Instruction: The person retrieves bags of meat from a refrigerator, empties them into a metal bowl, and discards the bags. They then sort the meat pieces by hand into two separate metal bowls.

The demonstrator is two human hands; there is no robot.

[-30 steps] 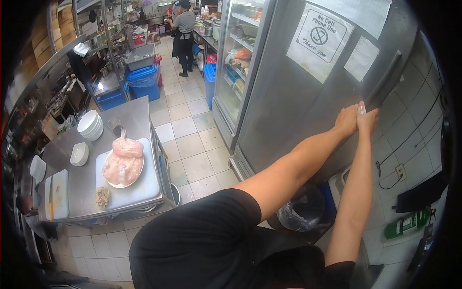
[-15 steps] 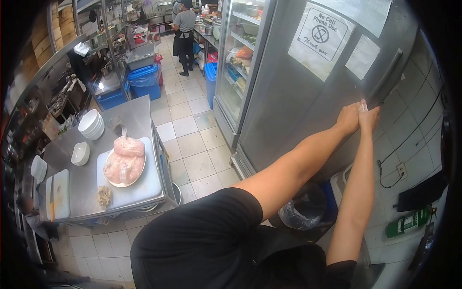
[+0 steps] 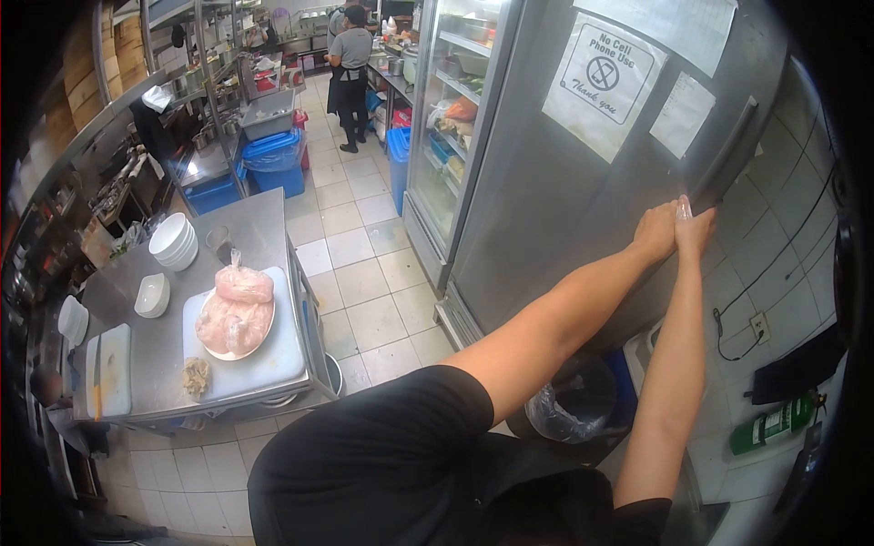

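Note:
My left hand (image 3: 655,231) and my right hand (image 3: 696,229) are pressed together, fingers curled, in front of the grey metal refrigerator door (image 3: 510,218). A small shiny, clear piece that looks like plastic (image 3: 684,208) shows at the top between them, by the right thumb. What the hands close around is mostly hidden, and I cannot tell what it is. Just above and beyond them runs the long door handle (image 3: 733,146). Both arms are stretched out. Paper notices are on the door, one a no-cell-phone sign (image 3: 604,77).
Below my arms stands a bin with a plastic liner (image 3: 569,405). On the steel table (image 3: 250,218), bagged pinkish raw meat (image 3: 235,318) sits on a plate over a white cutting board (image 3: 287,355), near white bowls (image 3: 173,241). A person (image 3: 350,73) stands farther down the aisle.
Both hands have shifted very slightly down and left in view, still together. The view has moved a little, and the person in the aisle has shifted stance.

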